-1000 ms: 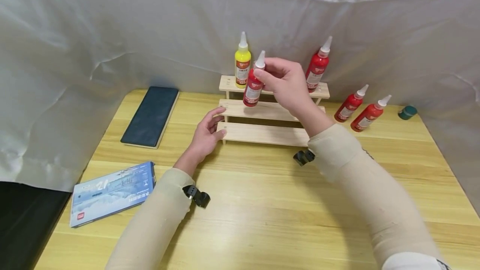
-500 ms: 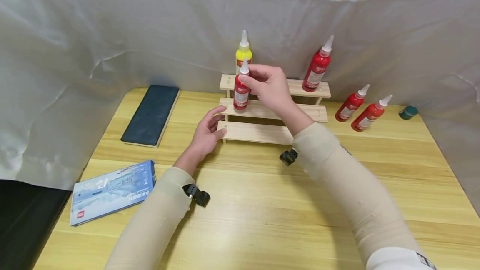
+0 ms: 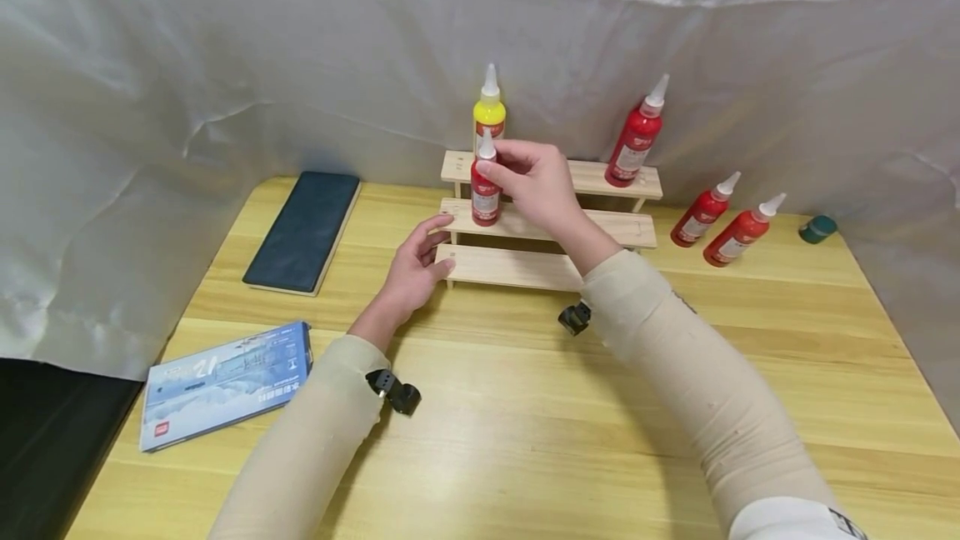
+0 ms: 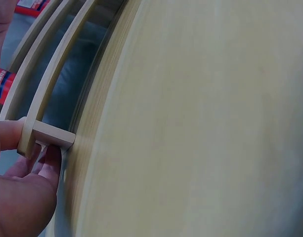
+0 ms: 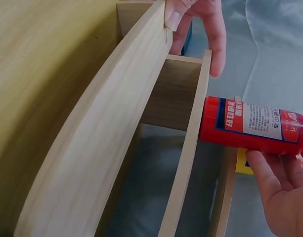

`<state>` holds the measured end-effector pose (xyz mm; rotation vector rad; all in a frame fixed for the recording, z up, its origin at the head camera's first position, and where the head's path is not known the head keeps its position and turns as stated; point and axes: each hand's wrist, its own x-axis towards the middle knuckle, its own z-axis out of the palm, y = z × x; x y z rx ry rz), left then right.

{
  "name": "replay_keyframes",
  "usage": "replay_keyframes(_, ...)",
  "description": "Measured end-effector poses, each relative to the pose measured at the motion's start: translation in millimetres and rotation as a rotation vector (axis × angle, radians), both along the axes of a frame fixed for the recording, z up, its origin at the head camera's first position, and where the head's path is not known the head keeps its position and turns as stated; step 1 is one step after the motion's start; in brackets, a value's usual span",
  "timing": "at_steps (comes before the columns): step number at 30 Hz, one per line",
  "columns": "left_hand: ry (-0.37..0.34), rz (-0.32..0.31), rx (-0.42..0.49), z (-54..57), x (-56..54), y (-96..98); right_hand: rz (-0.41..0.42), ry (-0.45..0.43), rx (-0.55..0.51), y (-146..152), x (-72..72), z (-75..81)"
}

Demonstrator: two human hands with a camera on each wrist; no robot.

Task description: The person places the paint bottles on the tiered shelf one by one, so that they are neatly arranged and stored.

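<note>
My right hand [image 3: 540,186] pinches a red paint bottle [image 3: 486,202] with a white pointed cap, near its top. The bottle stands upright at the left end of the middle shelf of a three-step wooden rack [image 3: 525,267]; in the right wrist view its base [image 5: 208,118] meets that shelf. My left hand [image 3: 408,273] holds the rack's left end, thumb on the lowest shelf, fingers behind it in the left wrist view. Behind the held bottle, a yellow paint bottle [image 3: 490,112] stands on the top shelf, partly hidden. Another red bottle [image 3: 632,144] leans at that shelf's right end.
Right of the rack are two red paint bottles [image 3: 700,215] on the wooden table [image 3: 525,440], and a small green jar [image 3: 817,229]. To the left lie a dark notebook [image 3: 303,232] and a blue flat box [image 3: 225,386]. A grey cloth [image 3: 360,40] hangs behind.
My right hand has brought the red bottle left and down onto the left end of the middle shelf. My left hand has stayed at the rack's left end.
</note>
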<state>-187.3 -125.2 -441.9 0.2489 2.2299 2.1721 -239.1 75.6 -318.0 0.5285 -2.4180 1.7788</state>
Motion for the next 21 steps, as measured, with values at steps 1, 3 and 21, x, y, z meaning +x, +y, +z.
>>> replay_keyframes(1,0.000,0.000,0.002,-0.1,0.1,0.0,0.003,0.004,-0.001,-0.3,-0.1,-0.6)
replay_keyframes(3,0.002,-0.001,0.005,-0.2,0.4,0.0,0.005,0.011,-0.002,-0.9,-0.4,-1.6)
replay_keyframes(21,0.001,0.009,0.004,-0.5,0.7,0.7,-0.024,-0.019,0.024,-1.4,1.7,-6.2)
